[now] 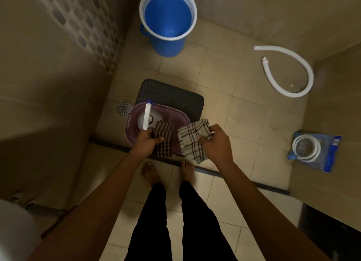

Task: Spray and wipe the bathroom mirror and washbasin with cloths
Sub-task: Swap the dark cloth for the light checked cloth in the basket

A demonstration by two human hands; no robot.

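I look straight down at the bathroom floor. My left hand (146, 143) grips a dark brown checked cloth (163, 137) that hangs over a purple basket (136, 112). My right hand (214, 143) holds a lighter beige checked cloth (192, 139) just to the right of the basket. A white spray bottle (146, 117) with a blue nozzle tip stands in the basket, close behind my left hand. The mirror and washbasin are out of view.
A black mat (172, 96) lies behind the basket, beside a round floor drain (124, 108). A blue bucket (168, 22) stands at the far wall. A white hose (289, 73) curls on the floor at the right, with a bagged hose (312, 149) nearer. My bare feet (168, 171) stand at the threshold strip.
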